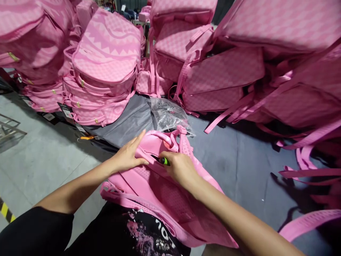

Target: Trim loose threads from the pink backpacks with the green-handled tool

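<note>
A pink backpack (162, 192) leans across my lap and the table edge, its padded back and straps facing me. At its top left, my left hand (130, 154) grips the fabric beside the carry loop (160, 137), thumb apart from the fingers. My right hand (182, 169) is closed around a small tool with a green and black handle (164, 161). The tool points at a dark slit (155, 156) in the fabric below the loop; its tip is hidden, so I cannot tell its kind.
Stacked pink backpacks (106, 64) line the left and back of the grey-covered table (223, 160). More checkered bags (221, 78) pile up at right, with loose straps (314, 174) hanging forward. A clear plastic bag (170, 113) lies behind my work. An orange-handled tool (87, 137) sits at the left edge.
</note>
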A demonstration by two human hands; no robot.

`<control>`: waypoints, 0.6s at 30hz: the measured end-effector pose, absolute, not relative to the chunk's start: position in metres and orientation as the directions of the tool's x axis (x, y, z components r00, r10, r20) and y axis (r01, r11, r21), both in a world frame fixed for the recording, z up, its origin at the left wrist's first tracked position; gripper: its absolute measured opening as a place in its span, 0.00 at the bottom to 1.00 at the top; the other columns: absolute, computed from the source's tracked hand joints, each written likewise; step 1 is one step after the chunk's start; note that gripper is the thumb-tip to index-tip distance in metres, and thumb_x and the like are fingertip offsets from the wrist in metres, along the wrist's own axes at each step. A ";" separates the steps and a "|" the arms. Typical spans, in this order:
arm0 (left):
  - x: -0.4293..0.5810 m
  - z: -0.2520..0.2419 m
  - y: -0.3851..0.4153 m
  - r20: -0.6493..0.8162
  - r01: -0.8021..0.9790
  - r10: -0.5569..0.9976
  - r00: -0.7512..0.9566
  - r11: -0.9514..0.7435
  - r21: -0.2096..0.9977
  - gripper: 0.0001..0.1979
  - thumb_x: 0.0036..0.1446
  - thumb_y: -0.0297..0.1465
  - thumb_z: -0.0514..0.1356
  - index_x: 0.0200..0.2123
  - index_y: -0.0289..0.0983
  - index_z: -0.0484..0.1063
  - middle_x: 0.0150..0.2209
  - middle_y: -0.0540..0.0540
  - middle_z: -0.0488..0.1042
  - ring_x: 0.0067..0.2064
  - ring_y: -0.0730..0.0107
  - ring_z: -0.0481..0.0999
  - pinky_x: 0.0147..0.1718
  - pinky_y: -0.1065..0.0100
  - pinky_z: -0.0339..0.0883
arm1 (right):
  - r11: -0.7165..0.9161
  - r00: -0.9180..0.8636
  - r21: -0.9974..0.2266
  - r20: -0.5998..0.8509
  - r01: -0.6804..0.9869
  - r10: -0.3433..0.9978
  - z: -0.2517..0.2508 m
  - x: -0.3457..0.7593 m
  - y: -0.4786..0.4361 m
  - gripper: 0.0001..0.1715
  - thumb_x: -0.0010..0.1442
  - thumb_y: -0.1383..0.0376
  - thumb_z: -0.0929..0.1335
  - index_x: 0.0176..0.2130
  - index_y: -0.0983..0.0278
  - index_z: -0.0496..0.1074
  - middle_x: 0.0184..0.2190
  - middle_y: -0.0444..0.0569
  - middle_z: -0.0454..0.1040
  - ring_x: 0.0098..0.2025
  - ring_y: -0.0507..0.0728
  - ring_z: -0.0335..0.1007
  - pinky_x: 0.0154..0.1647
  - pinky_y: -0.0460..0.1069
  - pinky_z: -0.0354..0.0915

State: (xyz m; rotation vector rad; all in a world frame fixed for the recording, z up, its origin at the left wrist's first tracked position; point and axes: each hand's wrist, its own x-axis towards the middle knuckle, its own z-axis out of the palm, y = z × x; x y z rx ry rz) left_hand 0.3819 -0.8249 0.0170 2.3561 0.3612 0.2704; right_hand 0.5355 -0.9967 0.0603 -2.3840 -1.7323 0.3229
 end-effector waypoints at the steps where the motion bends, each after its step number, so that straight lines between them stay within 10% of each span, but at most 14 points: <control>1: 0.382 0.016 -0.827 0.116 0.169 0.333 0.936 -0.712 0.681 0.57 0.54 0.41 0.69 0.74 0.38 0.35 0.74 0.37 0.43 0.74 0.57 0.48 0.70 0.56 0.49 | -0.312 0.301 -0.222 -0.081 0.924 0.950 0.061 0.532 -0.993 0.07 0.62 0.67 0.69 0.39 0.61 0.78 0.37 0.50 0.81 0.38 0.60 0.78 0.32 0.49 0.59; 18: 0.384 -0.006 -0.822 0.279 0.054 0.308 0.909 -0.754 0.655 0.57 0.54 0.38 0.69 0.74 0.46 0.32 0.72 0.38 0.51 0.71 0.53 0.57 0.67 0.53 0.58 | -0.307 0.293 -0.079 -0.149 0.949 0.944 0.060 0.519 -0.965 0.18 0.69 0.54 0.66 0.45 0.64 0.77 0.39 0.55 0.79 0.41 0.62 0.78 0.35 0.49 0.62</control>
